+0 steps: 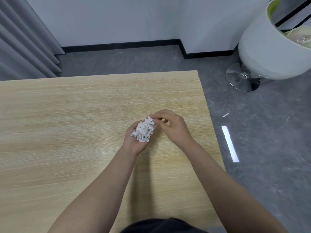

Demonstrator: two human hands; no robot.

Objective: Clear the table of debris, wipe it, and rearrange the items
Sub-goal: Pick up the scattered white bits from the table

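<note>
A heap of white paper scraps (144, 131) lies in the upturned palm of my left hand (134, 143), which cups it just above the light wooden table (67, 123). My right hand (173, 130) is beside it on the right, fingers curled, its fingertips pinching the scraps at the top of the heap. Both hands are over the right half of the table, near its right edge.
The table's right edge runs diagonally past my right arm, with grey floor beyond. A white swivel chair (269, 52) on a chrome base (242, 78) stands at the far right. Grey curtains (25, 39) hang at the far left.
</note>
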